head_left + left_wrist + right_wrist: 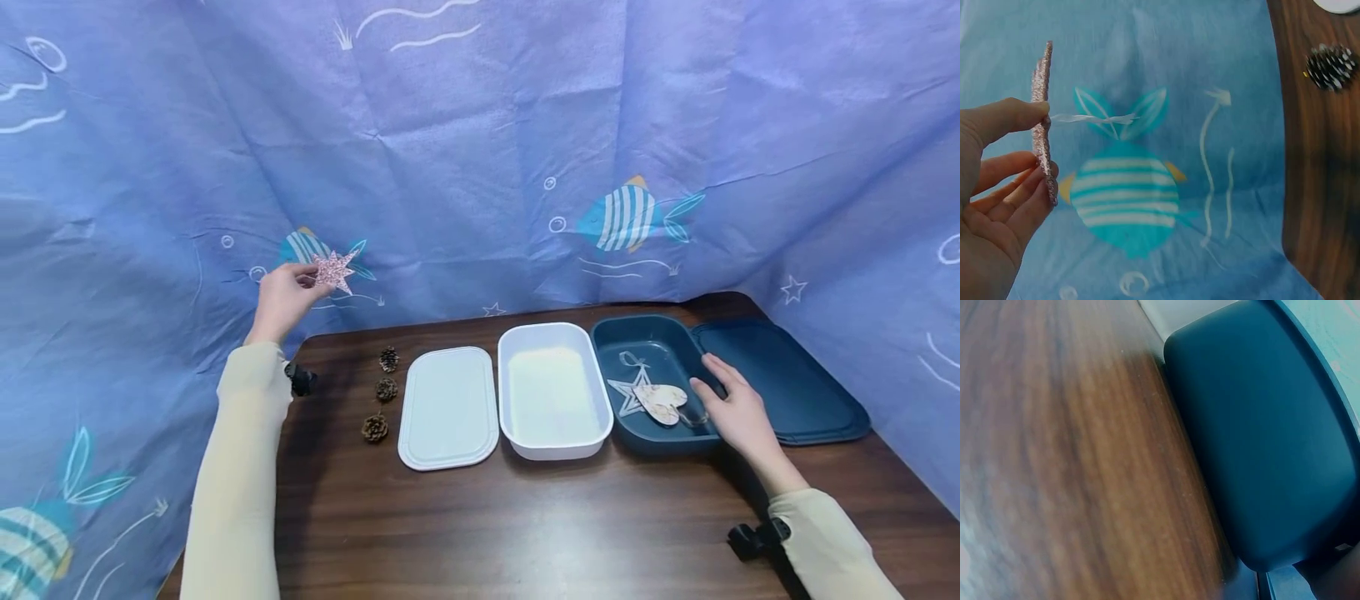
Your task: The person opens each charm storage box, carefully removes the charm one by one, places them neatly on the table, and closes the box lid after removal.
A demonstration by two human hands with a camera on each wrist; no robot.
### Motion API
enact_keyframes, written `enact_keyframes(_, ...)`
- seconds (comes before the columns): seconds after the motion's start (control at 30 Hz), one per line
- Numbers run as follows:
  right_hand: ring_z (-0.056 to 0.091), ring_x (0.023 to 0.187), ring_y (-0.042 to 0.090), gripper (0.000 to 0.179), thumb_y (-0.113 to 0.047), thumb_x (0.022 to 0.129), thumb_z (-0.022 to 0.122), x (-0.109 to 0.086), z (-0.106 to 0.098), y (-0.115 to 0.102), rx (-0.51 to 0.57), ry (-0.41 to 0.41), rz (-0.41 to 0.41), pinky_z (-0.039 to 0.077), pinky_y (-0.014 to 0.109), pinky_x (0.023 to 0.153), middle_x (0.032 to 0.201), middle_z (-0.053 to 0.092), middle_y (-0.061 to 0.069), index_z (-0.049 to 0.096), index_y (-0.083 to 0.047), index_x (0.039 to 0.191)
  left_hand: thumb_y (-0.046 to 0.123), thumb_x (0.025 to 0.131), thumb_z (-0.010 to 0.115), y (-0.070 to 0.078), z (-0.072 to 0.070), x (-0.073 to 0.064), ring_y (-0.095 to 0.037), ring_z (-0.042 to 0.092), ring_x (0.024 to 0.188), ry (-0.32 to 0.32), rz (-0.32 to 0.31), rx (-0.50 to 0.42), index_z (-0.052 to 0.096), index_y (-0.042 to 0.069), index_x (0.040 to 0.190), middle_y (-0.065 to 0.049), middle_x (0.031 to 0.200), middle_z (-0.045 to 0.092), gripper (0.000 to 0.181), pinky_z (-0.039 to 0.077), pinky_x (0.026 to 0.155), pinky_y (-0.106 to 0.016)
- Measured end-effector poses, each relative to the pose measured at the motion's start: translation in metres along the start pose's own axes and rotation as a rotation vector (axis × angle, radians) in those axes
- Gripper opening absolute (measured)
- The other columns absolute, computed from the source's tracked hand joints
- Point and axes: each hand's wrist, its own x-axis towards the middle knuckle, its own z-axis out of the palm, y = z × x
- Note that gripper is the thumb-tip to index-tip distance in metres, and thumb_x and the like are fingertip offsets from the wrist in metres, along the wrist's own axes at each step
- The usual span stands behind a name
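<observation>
My left hand pinches a pink glittery star ornament between thumb and fingers, raised beyond the table's left back corner. From the left wrist view the star is edge-on, with a pale ribbon trailing from it. My right hand is at the right rim of a dark blue container, fingers extended and nothing visible in its grasp. Whether it touches the rim is unclear. Inside that container lie a silvery star ornament and a whitish heart ornament, the heart partly over the star.
A white container stands left of the blue one, with a white lid beside it. Three pine cones form a column further left. The dark blue lid lies at right. A blue fabric backdrop hangs behind the table.
</observation>
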Motion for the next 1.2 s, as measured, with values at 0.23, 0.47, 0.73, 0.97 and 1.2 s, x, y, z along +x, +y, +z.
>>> enact_keyframes(0.23,0.018,0.145,0.055,0.064,-0.034,0.107,0.048,0.0,-0.002,-0.001,-0.005,-0.01,0.011,0.021,0.075,0.106,0.159,0.025,0.03,0.029,0.004,0.156,0.029,0.092,0.074,-0.031,-0.004,-0.02,-0.042,0.065,0.108,0.117,-0.001,-0.004,0.061,-0.005,0.134,-0.027,0.121,0.066,0.056,0.051,0.09,-0.054)
enact_keyframes(0.47,0.018,0.145,0.055,0.064,-0.034,0.107,0.048,-0.001,-0.003,-0.001,-0.009,-0.006,0.007,0.021,0.075,0.106,0.159,0.025,0.03,0.029,0.004,0.155,0.025,0.09,0.075,-0.061,0.011,-0.038,-0.042,0.065,0.102,0.151,-0.043,0.014,0.063,-0.009,0.129,-0.029,0.11,0.069,0.054,0.047,0.092,-0.053)
enact_keyframes(0.73,0.021,0.144,0.055,0.064,-0.034,0.107,0.049,-0.002,-0.001,0.0,-0.01,0.001,-0.007,0.025,0.075,0.104,0.159,0.027,0.03,0.031,0.005,0.154,0.022,0.089,0.075,-0.09,0.04,-0.057,-0.044,0.064,0.1,0.181,-0.168,0.005,0.064,-0.009,0.128,-0.029,0.104,0.071,0.052,0.047,0.09,-0.053)
enact_keyframes(0.97,0.02,0.144,0.056,0.064,-0.034,0.107,0.048,-0.002,-0.001,-0.001,-0.012,-0.003,0.001,0.023,0.076,0.104,0.159,0.026,0.03,0.031,0.005,0.155,0.02,0.087,0.076,-0.106,0.064,-0.069,-0.046,0.064,0.1,0.198,-0.252,0.003,0.067,-0.009,0.124,-0.027,0.101,0.072,0.047,0.048,0.09,-0.054)
enact_keyframes(1.2,0.019,0.144,0.055,0.064,-0.035,0.107,0.048,-0.001,0.0,-0.001,-0.01,0.002,0.001,0.023,0.075,0.105,0.159,0.026,0.03,0.031,0.004,0.155,0.02,0.086,0.077,-0.112,0.081,-0.078,-0.053,0.057,0.113,0.161,-0.307,0.032,0.068,-0.009,0.12,-0.03,0.117,0.066,0.045,0.045,0.097,-0.058)
